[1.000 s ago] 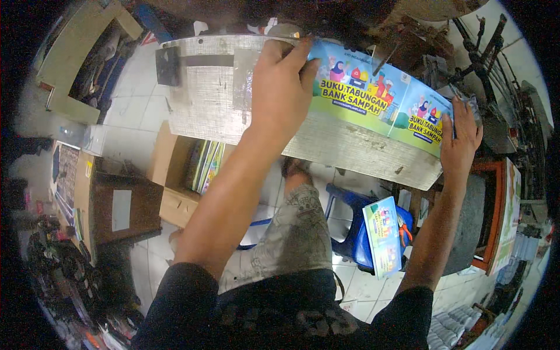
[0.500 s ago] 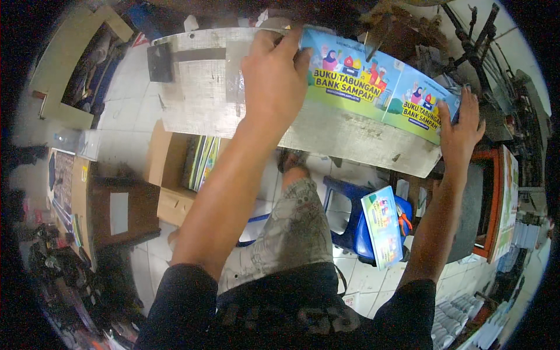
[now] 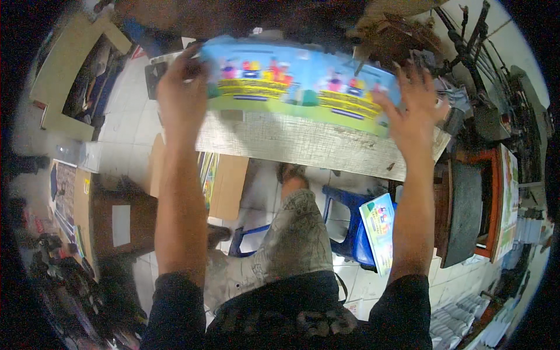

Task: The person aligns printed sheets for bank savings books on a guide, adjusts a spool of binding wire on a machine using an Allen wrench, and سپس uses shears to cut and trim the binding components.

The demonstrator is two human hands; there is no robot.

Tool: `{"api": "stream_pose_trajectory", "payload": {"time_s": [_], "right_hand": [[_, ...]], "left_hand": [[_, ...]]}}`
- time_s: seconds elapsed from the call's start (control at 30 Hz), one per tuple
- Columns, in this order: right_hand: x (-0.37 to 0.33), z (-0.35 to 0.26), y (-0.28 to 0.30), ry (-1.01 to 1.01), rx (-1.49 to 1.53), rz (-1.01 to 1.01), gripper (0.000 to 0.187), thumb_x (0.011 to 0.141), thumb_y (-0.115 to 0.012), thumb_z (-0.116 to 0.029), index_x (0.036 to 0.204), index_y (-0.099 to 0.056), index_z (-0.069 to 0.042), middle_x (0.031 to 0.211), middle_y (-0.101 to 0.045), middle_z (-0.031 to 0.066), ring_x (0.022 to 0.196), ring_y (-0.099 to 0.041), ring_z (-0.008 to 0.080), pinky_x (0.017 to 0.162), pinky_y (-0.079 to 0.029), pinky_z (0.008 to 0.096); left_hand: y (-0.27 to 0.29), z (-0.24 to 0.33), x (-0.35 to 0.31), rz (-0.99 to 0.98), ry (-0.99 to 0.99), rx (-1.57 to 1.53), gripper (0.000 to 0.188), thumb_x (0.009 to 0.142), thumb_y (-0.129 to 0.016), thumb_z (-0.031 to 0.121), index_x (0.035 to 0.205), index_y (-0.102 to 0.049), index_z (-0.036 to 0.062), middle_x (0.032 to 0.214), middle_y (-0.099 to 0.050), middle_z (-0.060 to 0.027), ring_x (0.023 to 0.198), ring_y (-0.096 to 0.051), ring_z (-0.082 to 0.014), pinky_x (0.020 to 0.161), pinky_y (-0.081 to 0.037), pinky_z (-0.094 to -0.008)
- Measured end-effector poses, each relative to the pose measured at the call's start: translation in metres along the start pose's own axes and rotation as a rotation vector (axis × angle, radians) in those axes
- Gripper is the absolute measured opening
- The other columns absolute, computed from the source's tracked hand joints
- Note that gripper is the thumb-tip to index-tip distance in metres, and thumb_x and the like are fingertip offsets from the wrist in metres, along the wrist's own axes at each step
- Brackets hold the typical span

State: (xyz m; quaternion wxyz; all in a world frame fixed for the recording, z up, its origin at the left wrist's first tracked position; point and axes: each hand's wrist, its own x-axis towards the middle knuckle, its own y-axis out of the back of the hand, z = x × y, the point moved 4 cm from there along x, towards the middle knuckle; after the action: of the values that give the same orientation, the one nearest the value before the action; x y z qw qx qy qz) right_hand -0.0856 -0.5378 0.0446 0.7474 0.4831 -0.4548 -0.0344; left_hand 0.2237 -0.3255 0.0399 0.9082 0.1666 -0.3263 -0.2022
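Observation:
A wide printed cover sheet [image 3: 303, 111], blue above and green below, bears two matching cartoon panels and is smeared by motion. It lies over or just above a narrow whitish worktop [image 3: 280, 135]. My left hand [image 3: 184, 96] is closed on the sheet's left end, with its fingertips partly hidden. At the right end, my right hand [image 3: 415, 111] has its thumb on the sheet and the other fingers along the edge, blurred.
Below the worktop, a cardboard box [image 3: 230, 184] holds several colourful printed pieces. A similar printed piece [image 3: 380, 233] rests on a blue plastic stool [image 3: 344, 219]. A dark-fronted cabinet [image 3: 119, 216] stands left, metal rods [image 3: 475, 58] at the far right.
Both hands have moved left along the worktop, and the printed sheet has shifted left with them. The right forearm now covers the orange-handled tool on the stool.

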Motion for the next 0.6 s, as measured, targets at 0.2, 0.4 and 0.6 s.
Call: {"api": "stream_pose_trajectory", "payload": {"time_s": [0.2,0.4,0.6], "right_hand": [[0.011,-0.026,-0.003,0.03,0.182,-0.001,0.067,0.077,-0.063,-0.062,0.128,-0.06,-0.019,0.137,-0.051,0.0088,0.134,-0.037,0.0303,0.107,-0.01,0.0659],[0.007,-0.006,0.001,0.001,0.165,-0.062,0.064,0.077,-0.069,-0.056,0.126,-0.061,-0.017,0.138,-0.05,0.0113,0.134,-0.039,0.0296,0.109,-0.01,0.0615],[0.005,-0.007,-0.003,-0.023,0.125,-0.08,0.061,0.08,-0.067,-0.056,0.125,-0.061,-0.015,0.136,-0.05,0.0134,0.129,-0.044,0.0295,0.109,-0.013,0.0596]], "left_hand": [[0.019,-0.029,0.009,-0.001,0.017,-0.004,0.037,0.086,-0.068,0.01,0.123,-0.063,0.0061,0.098,-0.069,-0.0102,0.087,-0.063,-0.0147,0.077,-0.05,-0.0292],[0.01,-0.012,0.002,-0.025,0.006,0.107,0.043,0.083,-0.073,0.018,0.124,-0.063,0.0078,0.097,-0.064,-0.0104,0.085,-0.063,-0.0182,0.075,-0.05,-0.0321],[0.007,-0.007,0.006,-0.069,-0.14,0.325,0.046,0.084,-0.073,0.024,0.126,-0.062,0.0098,0.084,-0.06,-0.0124,0.076,-0.058,-0.0249,0.073,-0.048,-0.0356]]}}
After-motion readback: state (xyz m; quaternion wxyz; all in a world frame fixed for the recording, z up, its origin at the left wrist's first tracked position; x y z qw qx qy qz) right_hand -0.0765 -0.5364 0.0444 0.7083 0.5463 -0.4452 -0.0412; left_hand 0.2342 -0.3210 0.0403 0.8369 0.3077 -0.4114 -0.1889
